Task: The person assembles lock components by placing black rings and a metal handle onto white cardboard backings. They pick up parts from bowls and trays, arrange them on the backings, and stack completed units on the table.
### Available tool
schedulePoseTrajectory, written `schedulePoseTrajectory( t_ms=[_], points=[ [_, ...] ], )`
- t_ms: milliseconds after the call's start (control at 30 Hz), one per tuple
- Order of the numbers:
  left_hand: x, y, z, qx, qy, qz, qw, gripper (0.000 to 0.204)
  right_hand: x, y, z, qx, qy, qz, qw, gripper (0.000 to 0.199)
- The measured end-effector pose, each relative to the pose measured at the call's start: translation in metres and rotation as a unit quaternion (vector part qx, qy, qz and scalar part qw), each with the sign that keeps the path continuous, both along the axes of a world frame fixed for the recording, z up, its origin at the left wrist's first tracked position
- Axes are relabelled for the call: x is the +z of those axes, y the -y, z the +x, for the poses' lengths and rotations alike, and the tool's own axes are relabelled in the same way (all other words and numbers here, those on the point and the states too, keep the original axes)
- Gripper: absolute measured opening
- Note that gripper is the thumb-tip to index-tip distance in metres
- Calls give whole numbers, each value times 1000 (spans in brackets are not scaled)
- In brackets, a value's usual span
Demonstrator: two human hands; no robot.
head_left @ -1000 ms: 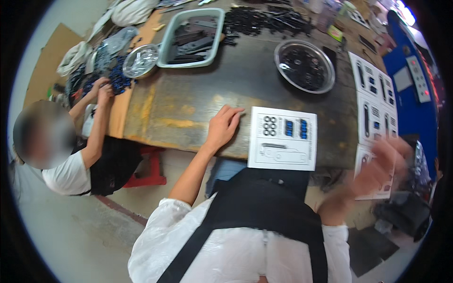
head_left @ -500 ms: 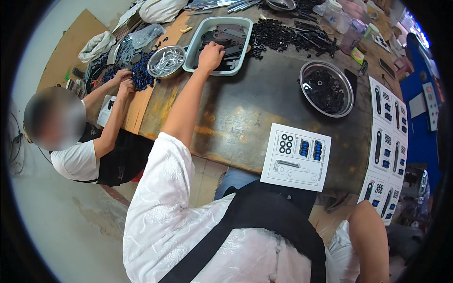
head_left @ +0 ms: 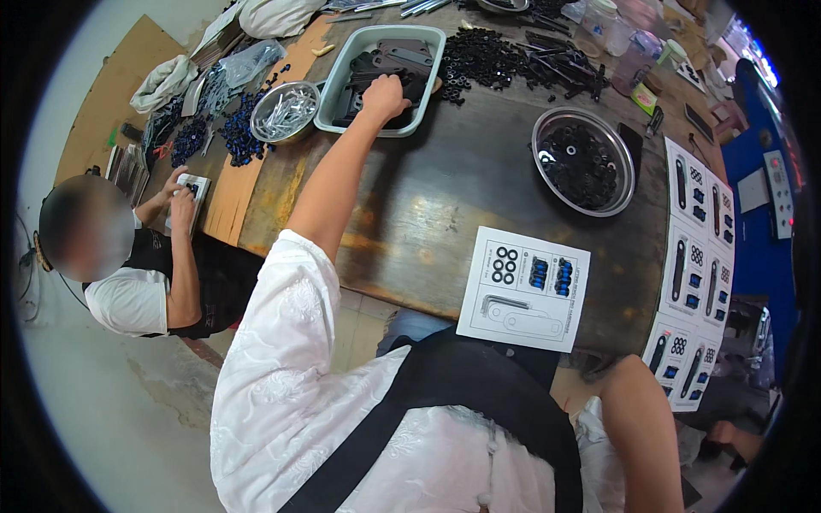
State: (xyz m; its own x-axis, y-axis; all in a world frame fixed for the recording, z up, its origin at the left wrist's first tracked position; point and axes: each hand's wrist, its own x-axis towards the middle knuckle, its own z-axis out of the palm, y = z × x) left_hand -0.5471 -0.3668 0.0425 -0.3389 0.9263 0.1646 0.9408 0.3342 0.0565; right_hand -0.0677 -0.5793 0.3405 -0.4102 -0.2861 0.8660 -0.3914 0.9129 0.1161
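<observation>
My left hand [head_left: 385, 97] is down in a pale green plastic tub [head_left: 333, 89] at the far side of the bench. Its fingers are bent and closed among dark flat plates with rounded ends [head_left: 404, 53]. The fingertips are hidden, so what they grip does not show. My right arm [head_left: 640, 427] is bent at the lower right, and its hand is out of view. In front of me a white printed card [head_left: 523, 289] lies over the bench's near edge, with pictures of black rings, blue-black parts and a bent rod.
Left of the tub stands a steel bowl of silvery pieces [head_left: 286, 113]; small blue-black parts [head_left: 242, 137] lie beyond. A co-worker's hands [head_left: 178, 193] work over a small white card. Black rings [head_left: 483, 60] are heaped right of the tub. A steel bowl [head_left: 631, 175] holds more. Printed sheets [head_left: 694, 274] hang at the right.
My left hand stays in the tub, its fingers shifted slightly among the plates. The co-worker's hands have moved from the blue-black heap to the small card. The whole view has shifted a little.
</observation>
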Motion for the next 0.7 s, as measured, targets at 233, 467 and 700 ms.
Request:
schedulePoseTrajectory(
  t_ms=[233,467,700],
  points=[
    [9,-9,1,53,-9,-62,997,37,-10,6,17,12,-42,10,999,25],
    [21,12,2,94,43,54,993,27,-12,10,19,4,-56,19,998,27],
    [35,41,26,91,243,264,929,28,-10,15,40,-1,-94,16,995,28]
  ],
)
